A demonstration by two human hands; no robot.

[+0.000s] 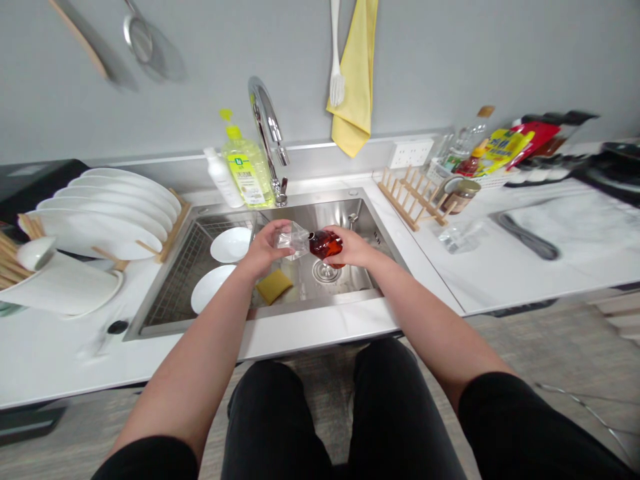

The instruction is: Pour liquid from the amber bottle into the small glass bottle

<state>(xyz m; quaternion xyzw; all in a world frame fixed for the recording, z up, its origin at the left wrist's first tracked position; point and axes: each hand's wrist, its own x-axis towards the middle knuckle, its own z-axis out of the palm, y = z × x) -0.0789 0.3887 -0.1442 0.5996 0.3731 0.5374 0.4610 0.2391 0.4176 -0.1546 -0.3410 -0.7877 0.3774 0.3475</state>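
Over the sink (367,293), my left hand (264,250) is closed around a small clear container (299,241), tipped on its side with its narrow end to the right. My right hand (354,247) grips a bottle of reddish-brown liquid (326,245), also tilted sideways. The bottle's dark neck meets or nearly meets the clear container's narrow end; whether they touch I cannot tell. Below my left hand a yellow sponge (275,287) lies in the sink. Two white bowls, one of them nearer the back (231,245), sit to its left.
A chrome faucet (270,127) rises behind the sink, beside a yellow-green soap bottle (247,170) and a white bottle (223,177). Plates (95,230) stand in a rack at left, near a utensil holder (70,283). To the right are a wooden rack (415,200) and a condiment basket (493,181).
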